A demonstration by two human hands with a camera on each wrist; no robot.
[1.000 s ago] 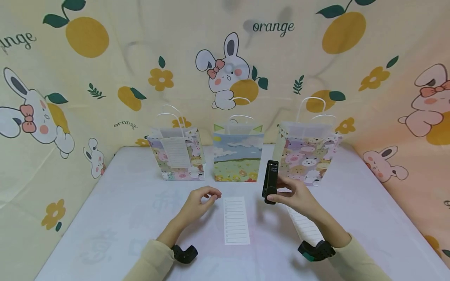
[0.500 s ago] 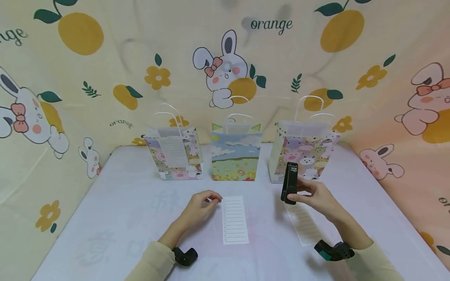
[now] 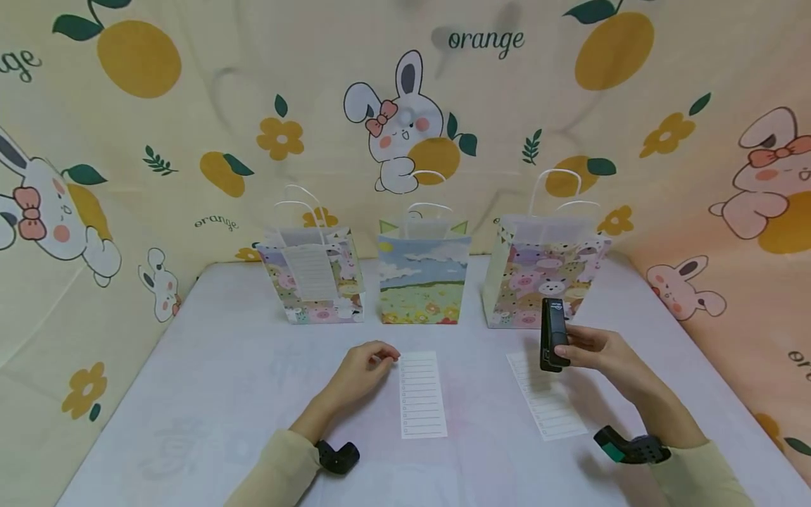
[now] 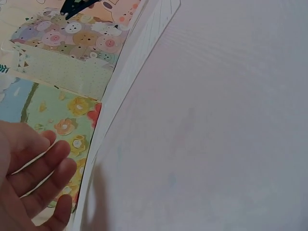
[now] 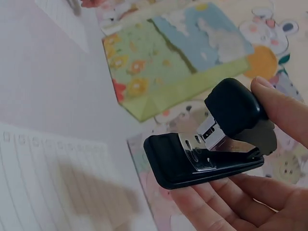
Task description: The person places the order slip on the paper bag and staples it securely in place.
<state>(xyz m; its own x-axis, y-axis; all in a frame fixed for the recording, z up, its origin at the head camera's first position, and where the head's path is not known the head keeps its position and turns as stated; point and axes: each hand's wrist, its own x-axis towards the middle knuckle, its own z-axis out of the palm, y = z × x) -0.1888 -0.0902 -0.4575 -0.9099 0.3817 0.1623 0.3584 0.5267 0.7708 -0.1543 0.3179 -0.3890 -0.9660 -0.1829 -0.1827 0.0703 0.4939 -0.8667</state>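
Observation:
A black stapler (image 3: 554, 334) is in my right hand (image 3: 598, 352), gripped between thumb and fingers above a lined paper slip (image 3: 545, 401). In the right wrist view the stapler (image 5: 207, 149) has its jaws apart, the thumb on the top arm and the fingers under the base. My left hand (image 3: 364, 370) holds nothing; its loosely bent fingers (image 4: 41, 178) are at the upper left corner of a second lined slip (image 3: 422, 394), which lies in the middle of the white table (image 3: 253, 401).
Three paper gift bags stand in a row at the back: an animal-print bag (image 3: 348, 282) with a lined slip (image 3: 310, 271) on its front, a meadow-print bag (image 3: 423, 282), and another animal-print bag (image 3: 526, 274) behind the stapler. A patterned cloth (image 3: 304, 70) hangs behind them.
My right hand has carried the stapler to the right, from beside the middle slip to above the right slip. The left hand has stayed nearly still. The view has shifted slightly.

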